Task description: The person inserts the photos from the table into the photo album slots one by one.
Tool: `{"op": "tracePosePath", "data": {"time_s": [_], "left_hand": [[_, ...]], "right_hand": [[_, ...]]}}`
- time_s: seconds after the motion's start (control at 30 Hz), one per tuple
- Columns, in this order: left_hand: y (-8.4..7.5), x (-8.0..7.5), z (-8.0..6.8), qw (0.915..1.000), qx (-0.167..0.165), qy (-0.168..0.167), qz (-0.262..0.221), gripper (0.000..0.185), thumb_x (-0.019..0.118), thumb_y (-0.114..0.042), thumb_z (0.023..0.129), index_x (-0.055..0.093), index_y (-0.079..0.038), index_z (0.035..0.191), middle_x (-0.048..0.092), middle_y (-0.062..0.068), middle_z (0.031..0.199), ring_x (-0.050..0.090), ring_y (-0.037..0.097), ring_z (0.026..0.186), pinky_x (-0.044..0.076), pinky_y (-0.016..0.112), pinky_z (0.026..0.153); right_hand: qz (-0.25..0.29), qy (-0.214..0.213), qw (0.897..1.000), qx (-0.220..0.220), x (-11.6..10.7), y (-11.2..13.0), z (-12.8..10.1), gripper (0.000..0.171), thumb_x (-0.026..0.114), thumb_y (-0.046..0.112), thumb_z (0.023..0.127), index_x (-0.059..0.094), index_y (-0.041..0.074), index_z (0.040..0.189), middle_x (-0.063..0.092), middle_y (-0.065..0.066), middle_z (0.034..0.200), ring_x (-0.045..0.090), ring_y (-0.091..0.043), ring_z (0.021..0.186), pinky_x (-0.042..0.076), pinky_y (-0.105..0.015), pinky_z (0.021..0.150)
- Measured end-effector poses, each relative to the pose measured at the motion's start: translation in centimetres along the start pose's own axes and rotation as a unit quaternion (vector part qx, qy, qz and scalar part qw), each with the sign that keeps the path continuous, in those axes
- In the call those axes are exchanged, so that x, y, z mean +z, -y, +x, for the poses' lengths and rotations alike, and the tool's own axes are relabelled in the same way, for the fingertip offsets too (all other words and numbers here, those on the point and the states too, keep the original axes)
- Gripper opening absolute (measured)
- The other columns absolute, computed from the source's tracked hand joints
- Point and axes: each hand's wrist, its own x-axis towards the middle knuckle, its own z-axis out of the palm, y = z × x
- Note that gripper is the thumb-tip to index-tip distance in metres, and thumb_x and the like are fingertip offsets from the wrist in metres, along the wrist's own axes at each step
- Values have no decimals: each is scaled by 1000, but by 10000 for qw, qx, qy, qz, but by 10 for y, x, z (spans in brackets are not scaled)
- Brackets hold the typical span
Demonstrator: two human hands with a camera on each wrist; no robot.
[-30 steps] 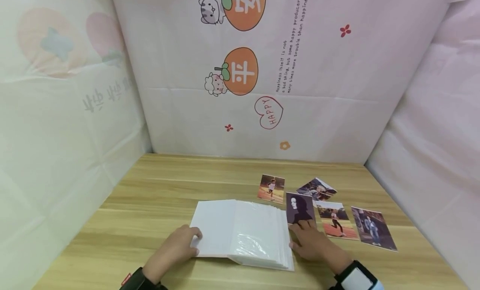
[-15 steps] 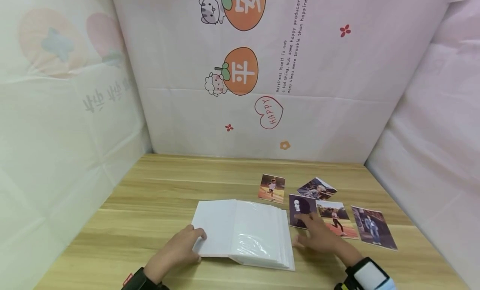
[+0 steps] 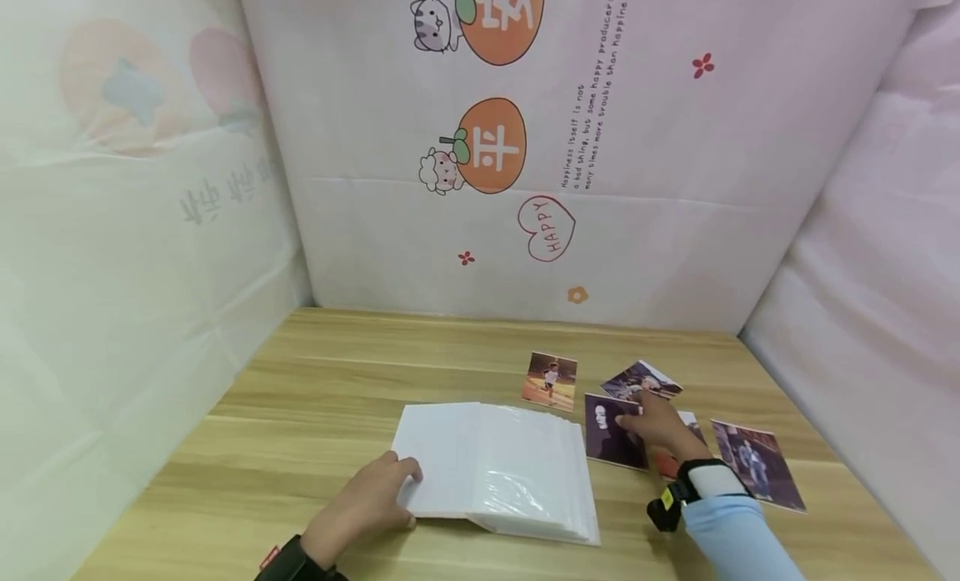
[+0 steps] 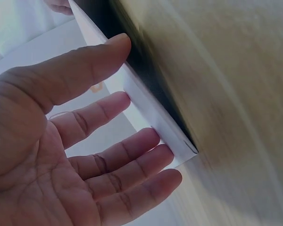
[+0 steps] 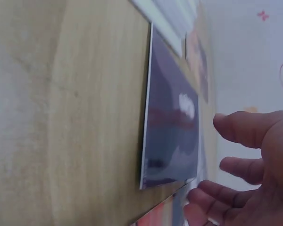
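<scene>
A white photo album (image 3: 497,467) lies open on the wooden table (image 3: 337,381). My left hand (image 3: 372,499) rests with straight fingers against the album's left cover edge (image 4: 153,120); in the left wrist view the left hand (image 4: 108,141) is spread, palm toward the camera. My right hand (image 3: 658,423) lies over the loose photos to the album's right, its fingers at the right edge of a dark portrait photo (image 3: 611,433). In the right wrist view the right hand (image 5: 247,162) hangs relaxed just above the dark portrait photo (image 5: 172,132), holding nothing.
Other photos lie around the right hand: a runner photo (image 3: 551,381), a tilted photo (image 3: 641,379), a street photo (image 3: 757,466), and a reddish one mostly hidden under the wrist. Printed cloth walls (image 3: 525,189) close in the table at the back and on both sides.
My right hand has moved from the album's right edge back and rightward onto the loose photos. The dark portrait has slid slightly to the right. The left hand has stayed on the album.
</scene>
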Motion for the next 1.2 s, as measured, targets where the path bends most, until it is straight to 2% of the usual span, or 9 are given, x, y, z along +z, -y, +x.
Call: {"op": "tracePosePath", "data": {"time_s": [0.17,0.3,0.47,0.73,0.87,0.97,1.07,1.2], "left_hand": [[1,2,2,9999,-14,-25,141,44,82,-14,58,63,-6,98,49,5,85,45,17,70,43,34,64],[0,4,2,9998,-24,-75,184,44,83,-15,58,63,-8,97,49,4,83,44,16,68,42,33,61],[2,5,2,9997,-22,-115,201,44,83,-16,59,63,-9,97,48,3,83,42,15,67,41,31,60],[5,7,1,9996,-2,-161,211,45,83,-18,58,63,-9,97,48,2,82,42,15,67,40,31,59],[6,8,0,9997,-8,-181,181,45,83,-18,58,63,-9,98,47,2,83,42,15,67,40,31,59],[7,8,0,9997,-5,-160,175,45,83,-19,59,63,-10,99,47,2,83,42,15,68,39,31,59],[7,8,0,9998,17,-125,158,45,83,-20,60,63,-9,99,47,2,83,42,15,68,39,31,59],[6,8,-1,9998,46,-117,155,45,83,-20,60,64,-9,100,46,2,83,41,15,68,39,30,60]], "right_hand": [[-369,-73,9988,-313,6,-9,11,68,72,17,77,41,-19,125,44,-39,121,40,-54,111,33,-59,90],[-493,139,9975,-479,8,-12,12,73,76,17,74,40,-17,127,44,-38,122,32,-60,113,25,-66,90],[-728,78,9953,-639,10,-14,13,71,78,17,71,45,-13,126,48,-36,120,33,-59,112,20,-66,91],[-793,-221,9953,-508,13,-14,11,82,82,19,66,40,-16,127,30,-44,122,19,-60,109,21,-67,88],[-875,-834,9894,-800,14,-16,12,61,79,13,67,53,-16,114,45,-39,108,32,-56,102,28,-62,84],[-579,-1235,9859,-968,12,-17,12,38,75,6,70,59,-14,99,56,-30,92,47,-47,91,36,-55,79],[-10,-1213,9892,-818,9,-16,10,27,70,2,75,56,-10,95,58,-22,88,53,-37,82,42,-49,71],[388,-986,9927,-582,7,-12,7,25,67,2,79,52,-6,98,56,-23,94,52,-35,83,42,-47,70]]}}
